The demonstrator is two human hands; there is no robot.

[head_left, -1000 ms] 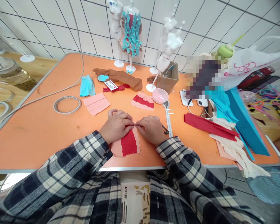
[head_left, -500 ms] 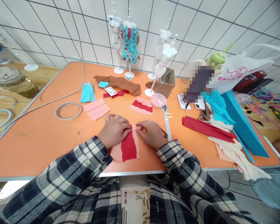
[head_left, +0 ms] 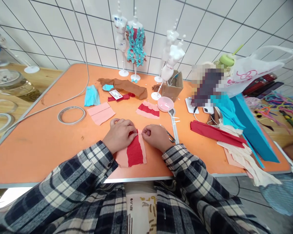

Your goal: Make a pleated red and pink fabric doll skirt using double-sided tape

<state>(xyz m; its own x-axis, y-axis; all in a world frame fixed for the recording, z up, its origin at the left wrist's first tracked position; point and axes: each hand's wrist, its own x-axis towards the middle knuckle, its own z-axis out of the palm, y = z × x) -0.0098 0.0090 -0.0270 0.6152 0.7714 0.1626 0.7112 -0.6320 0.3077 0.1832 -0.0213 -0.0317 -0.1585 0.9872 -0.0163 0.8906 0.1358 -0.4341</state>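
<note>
A pink and red piece of crepe paper (head_left: 136,152) lies on the orange table in front of me, its red band running toward the near edge. My left hand (head_left: 120,134) pinches the far edge of this piece near the red band. Beside it my right hand (head_left: 157,136) is closed, thumb and forefinger pinching the same far edge at its right corner. The fingertips of both hands almost meet. Behind them rests a similar pink and red piece (head_left: 148,110). Partly under my right hand lies a dark-handled tool (head_left: 171,138), mostly hidden.
A tape roll (head_left: 71,115) and folded pink paper (head_left: 101,113) lie to the left. A pink bowl (head_left: 165,104), small dress forms (head_left: 136,48) and a cardboard box (head_left: 174,86) stand behind. Red paper (head_left: 217,134) and a blue sheet (head_left: 256,133) lie right. A cable (head_left: 63,103) crosses the left.
My right hand's fingers have curled in tighter at the paper's far right corner. My left hand keeps its pinch. The paper has hardly moved.
</note>
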